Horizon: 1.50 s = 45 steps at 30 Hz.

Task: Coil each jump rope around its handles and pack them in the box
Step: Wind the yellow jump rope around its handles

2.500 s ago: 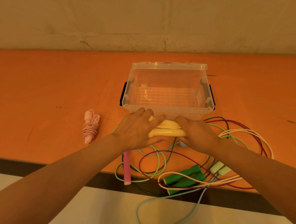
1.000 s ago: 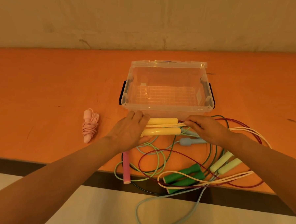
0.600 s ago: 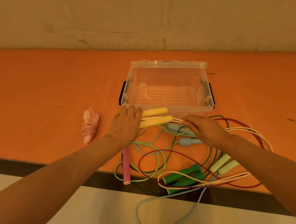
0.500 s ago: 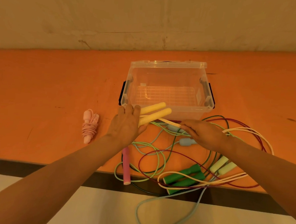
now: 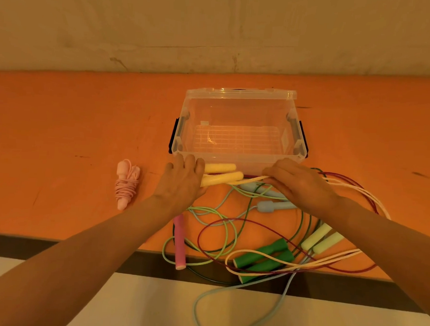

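The left hand (image 5: 183,183) grips the two yellow handles (image 5: 220,174) side by side, at six o'clock from the clear box (image 5: 239,129) on the tabletop (image 5: 61,130), probably as a core for winding. The right hand (image 5: 298,184) pinches their cream cord (image 5: 251,179) taut at three o'clock of them. One pink rope (image 5: 126,183), already coiled, waits at nine o'clock; the box holds nothing yet.
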{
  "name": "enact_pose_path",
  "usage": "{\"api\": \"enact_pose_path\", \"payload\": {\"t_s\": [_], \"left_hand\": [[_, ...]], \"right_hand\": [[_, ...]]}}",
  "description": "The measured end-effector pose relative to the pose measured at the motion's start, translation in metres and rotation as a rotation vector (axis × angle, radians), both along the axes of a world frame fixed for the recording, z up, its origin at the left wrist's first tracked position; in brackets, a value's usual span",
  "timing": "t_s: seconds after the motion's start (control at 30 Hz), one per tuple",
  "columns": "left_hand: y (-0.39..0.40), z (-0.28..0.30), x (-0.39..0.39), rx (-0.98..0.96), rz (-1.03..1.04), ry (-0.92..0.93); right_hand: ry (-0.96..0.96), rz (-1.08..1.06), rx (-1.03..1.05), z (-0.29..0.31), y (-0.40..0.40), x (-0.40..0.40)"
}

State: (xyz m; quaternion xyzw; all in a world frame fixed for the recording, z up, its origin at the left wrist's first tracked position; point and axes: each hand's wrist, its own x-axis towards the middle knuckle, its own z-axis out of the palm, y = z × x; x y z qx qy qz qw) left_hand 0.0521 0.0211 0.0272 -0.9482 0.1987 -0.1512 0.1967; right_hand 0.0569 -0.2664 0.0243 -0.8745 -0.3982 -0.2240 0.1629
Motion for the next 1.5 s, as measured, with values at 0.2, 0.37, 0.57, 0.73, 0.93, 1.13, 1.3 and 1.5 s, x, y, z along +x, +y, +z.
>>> {"api": "enact_pose_path", "payload": {"t_s": [0.2, 0.37, 0.57, 0.73, 0.93, 1.13, 1.3, 1.5], "left_hand": [[-0.008, -0.005, -0.003, -0.028, -0.251, 0.058], [-0.018, 0.0, -0.011, -0.105, -0.468, 0.172], [-0.015, 0.005, -0.015, -0.136, -0.486, 0.154], [-0.021, 0.011, -0.018, -0.135, -0.447, 0.073], [-0.021, 0.015, -0.021, -0.173, -0.414, 0.023], [-0.024, 0.013, -0.023, -0.231, -0.482, 0.018], [-0.014, 0.018, -0.021, -0.28, -0.507, -0.017], [-0.01, 0.021, -0.022, -0.271, -0.559, -0.064]], "right_hand": [[0.004, 0.147, 0.078, 0.004, 0.004, 0.001], [-0.018, 0.13, 0.126, 0.012, 0.005, 0.009], [-0.02, 0.084, 0.075, 0.006, -0.003, 0.013], [0.021, 0.022, 0.015, -0.002, 0.001, 0.012], [0.3, -0.053, 0.06, -0.014, 0.006, 0.004], [0.226, -0.036, -0.001, -0.007, 0.013, 0.009], [0.404, -0.032, 0.014, -0.008, 0.014, 0.007], [0.565, 0.055, 0.026, -0.001, 0.02, 0.008]]}}
